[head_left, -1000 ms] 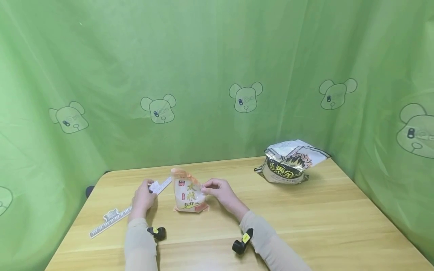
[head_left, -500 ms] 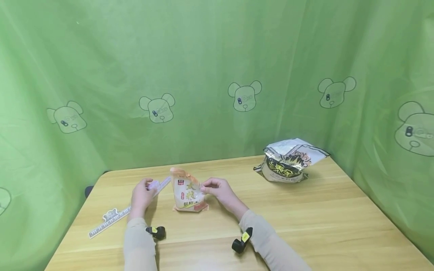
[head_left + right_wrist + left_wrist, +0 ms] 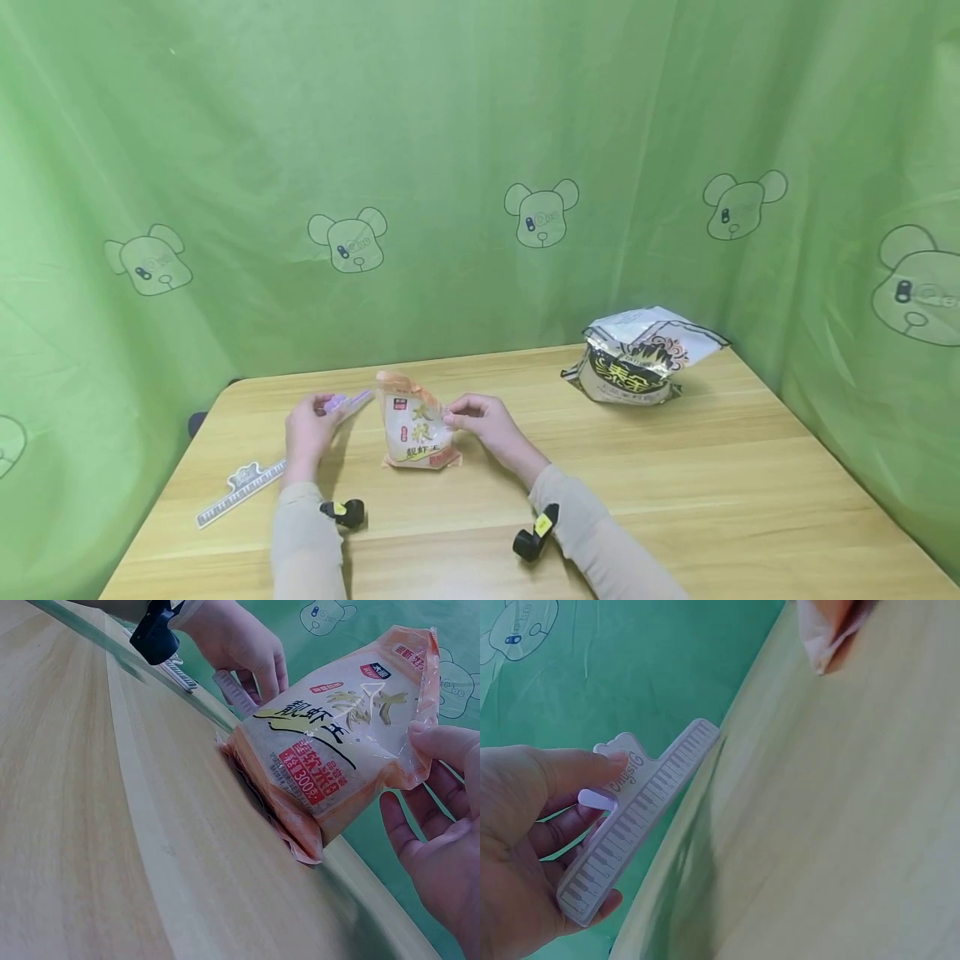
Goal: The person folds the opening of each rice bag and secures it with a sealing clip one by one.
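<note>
My left hand (image 3: 309, 432) holds a pale purple long clip (image 3: 639, 806) printed with piano keys. In the left wrist view the thumb presses its lettered tab, with fingers curled behind. My right hand (image 3: 491, 427) pinches the side edge of an orange-and-white food bag (image 3: 416, 429) with Chinese lettering. That bag stands upright on the table, its top leaning left. The clip's far end is near the bag's left side, with a gap between them in the left wrist view. A second, white piano-key clip (image 3: 243, 493) lies on the table by my left forearm.
A larger silver-and-black bag (image 3: 633, 367) with its top folded over stands at the back right of the wooden table (image 3: 675, 500). Green curtains (image 3: 450, 125) with bear heads hang behind and at both sides. A wrist camera (image 3: 532, 543) is on each sleeve.
My left hand has shifted slightly left and turned the purple clip, so its purple side now shows in the head view. The right hand and the food bag stay practically in place.
</note>
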`<act>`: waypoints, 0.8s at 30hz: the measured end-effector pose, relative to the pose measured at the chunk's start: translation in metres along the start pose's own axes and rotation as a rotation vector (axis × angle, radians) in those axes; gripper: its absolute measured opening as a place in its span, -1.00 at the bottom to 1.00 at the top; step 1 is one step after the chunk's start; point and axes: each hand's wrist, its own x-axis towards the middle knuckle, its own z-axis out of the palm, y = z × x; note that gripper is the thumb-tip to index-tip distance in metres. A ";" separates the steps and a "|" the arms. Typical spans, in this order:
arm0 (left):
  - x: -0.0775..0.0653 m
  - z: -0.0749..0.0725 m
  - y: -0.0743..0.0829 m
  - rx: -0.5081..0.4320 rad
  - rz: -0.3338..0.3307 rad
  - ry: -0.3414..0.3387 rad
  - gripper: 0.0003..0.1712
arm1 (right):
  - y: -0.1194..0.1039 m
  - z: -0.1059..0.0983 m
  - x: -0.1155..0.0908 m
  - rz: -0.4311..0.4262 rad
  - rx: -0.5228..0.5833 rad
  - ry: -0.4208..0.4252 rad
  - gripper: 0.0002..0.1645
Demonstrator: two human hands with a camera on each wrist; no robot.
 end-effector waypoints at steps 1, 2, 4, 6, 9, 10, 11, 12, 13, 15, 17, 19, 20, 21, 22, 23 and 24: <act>0.000 -0.001 0.001 -0.004 -0.002 0.003 -0.53 | 0.000 0.000 0.000 0.000 0.000 0.000 -0.73; 0.000 -0.002 0.002 -0.008 -0.003 0.005 -0.52 | 0.000 0.000 0.000 0.001 0.000 0.000 -0.73; -0.001 -0.004 0.005 -0.020 -0.004 0.006 -0.52 | 0.001 0.000 0.001 -0.004 0.000 -0.001 -0.72; -0.001 -0.007 0.008 -0.021 0.013 0.017 -0.54 | 0.004 0.000 0.002 -0.007 0.007 0.000 -0.72; -0.002 -0.011 0.014 -0.024 0.044 0.039 -0.55 | 0.012 -0.001 0.006 -0.008 0.021 0.006 -0.70; -0.002 -0.012 0.015 -0.020 0.057 0.049 -0.56 | 0.015 -0.001 0.007 -0.005 0.025 0.010 -0.70; -0.003 -0.013 0.017 -0.017 0.069 0.060 -0.56 | 0.018 -0.002 0.009 -0.004 0.024 0.013 -0.69; -0.003 -0.014 0.019 -0.016 0.079 0.067 -0.55 | 0.022 -0.002 0.010 -0.003 0.022 0.017 -0.69; -0.004 -0.015 0.021 -0.018 0.089 0.073 -0.55 | 0.023 -0.002 0.011 -0.005 0.017 0.020 -0.69; -0.004 -0.016 0.025 -0.016 0.108 0.094 -0.55 | 0.025 -0.001 0.011 -0.012 0.008 0.025 -0.68; -0.006 -0.018 0.031 -0.013 0.126 0.115 -0.55 | 0.025 -0.001 0.011 -0.020 -0.001 0.027 -0.67; -0.007 -0.020 0.036 -0.017 0.142 0.136 -0.55 | 0.024 -0.001 0.010 -0.026 -0.003 0.027 -0.67; -0.008 -0.021 0.039 -0.023 0.148 0.147 -0.56 | 0.023 -0.001 0.010 -0.029 -0.004 0.027 -0.67; -0.009 -0.022 0.043 -0.032 0.158 0.155 -0.56 | 0.023 -0.001 0.010 -0.030 -0.003 0.028 -0.67; -0.010 -0.023 0.046 -0.042 0.165 0.165 -0.56 | 0.022 -0.001 0.009 -0.032 0.001 0.028 -0.67; -0.011 -0.025 0.049 -0.054 0.172 0.174 -0.56 | 0.022 -0.001 0.009 -0.035 0.004 0.027 -0.67; -0.012 -0.026 0.051 -0.062 0.177 0.183 -0.55 | 0.022 -0.001 0.009 -0.034 0.008 0.028 -0.67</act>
